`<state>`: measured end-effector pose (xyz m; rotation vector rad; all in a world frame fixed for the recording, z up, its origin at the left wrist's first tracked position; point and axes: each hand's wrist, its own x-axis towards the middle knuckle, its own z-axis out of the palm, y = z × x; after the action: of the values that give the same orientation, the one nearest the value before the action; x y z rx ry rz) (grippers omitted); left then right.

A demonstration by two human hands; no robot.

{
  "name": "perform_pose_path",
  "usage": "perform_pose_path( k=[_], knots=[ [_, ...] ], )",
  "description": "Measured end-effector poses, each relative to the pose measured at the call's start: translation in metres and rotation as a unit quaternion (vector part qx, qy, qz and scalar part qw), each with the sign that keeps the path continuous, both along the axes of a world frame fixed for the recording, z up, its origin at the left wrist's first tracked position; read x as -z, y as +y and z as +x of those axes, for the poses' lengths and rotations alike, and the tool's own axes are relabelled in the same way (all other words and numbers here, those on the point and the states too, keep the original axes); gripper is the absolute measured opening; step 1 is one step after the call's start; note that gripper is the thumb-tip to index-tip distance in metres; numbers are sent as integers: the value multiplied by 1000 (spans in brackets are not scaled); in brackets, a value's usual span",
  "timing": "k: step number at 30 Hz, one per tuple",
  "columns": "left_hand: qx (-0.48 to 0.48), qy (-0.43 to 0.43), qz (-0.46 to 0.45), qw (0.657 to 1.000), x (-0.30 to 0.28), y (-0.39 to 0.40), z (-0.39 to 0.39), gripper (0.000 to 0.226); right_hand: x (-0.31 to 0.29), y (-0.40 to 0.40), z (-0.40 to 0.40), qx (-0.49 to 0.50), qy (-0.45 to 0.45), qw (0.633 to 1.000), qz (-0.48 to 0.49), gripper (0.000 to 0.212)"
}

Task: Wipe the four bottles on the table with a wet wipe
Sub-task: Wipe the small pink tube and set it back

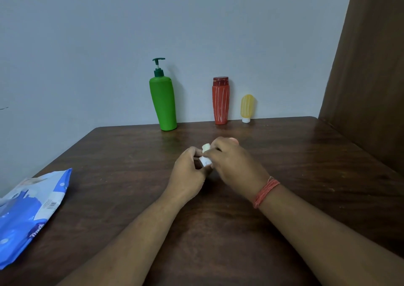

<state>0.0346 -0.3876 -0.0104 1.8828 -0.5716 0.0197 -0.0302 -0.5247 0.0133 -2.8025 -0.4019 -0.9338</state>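
Three bottles stand along the table's far edge by the wall: a green pump bottle (pixel 163 102), a red striped bottle (pixel 220 100) and a small yellow bottle (pixel 247 108) standing on its white cap. At the table's middle my left hand (pixel 188 174) pinches the white end (pixel 205 161) of a small object. My right hand (pixel 234 165) is curled over the rest of it, with a bit of white wet wipe (pixel 206 147) showing at the fingers. A pinkish tip (pixel 234 140) peeks out past the right hand. Most of that object is hidden.
A blue wet wipe pack (pixel 28 215) lies at the left edge of the dark wooden table (pixel 306 154). A brown wooden panel (pixel 367 77) rises along the table's right side. A grey wall stands behind the bottles.
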Motion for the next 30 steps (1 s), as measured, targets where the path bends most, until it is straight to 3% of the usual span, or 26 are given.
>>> perform_pose_path(
  k=[7,13,18,24,30],
  knots=[
    [16,117,-105,987,1,-2,1,15,2,-34,8,80,-90,985,126,19],
    [104,258,-304,911,-4,-1,-4,13,8,-6,7,-19,-76,991,108,22],
    [113,286,-319,897,-4,0,-1,11,8,-4,2,-50,-58,993,95,14],
    [128,274,-293,907,-7,-3,-9,10,10,-13,7,23,-74,986,145,36],
    [102,263,-296,913,-4,-2,-7,11,9,-6,3,-45,-58,989,128,20]
  ],
)
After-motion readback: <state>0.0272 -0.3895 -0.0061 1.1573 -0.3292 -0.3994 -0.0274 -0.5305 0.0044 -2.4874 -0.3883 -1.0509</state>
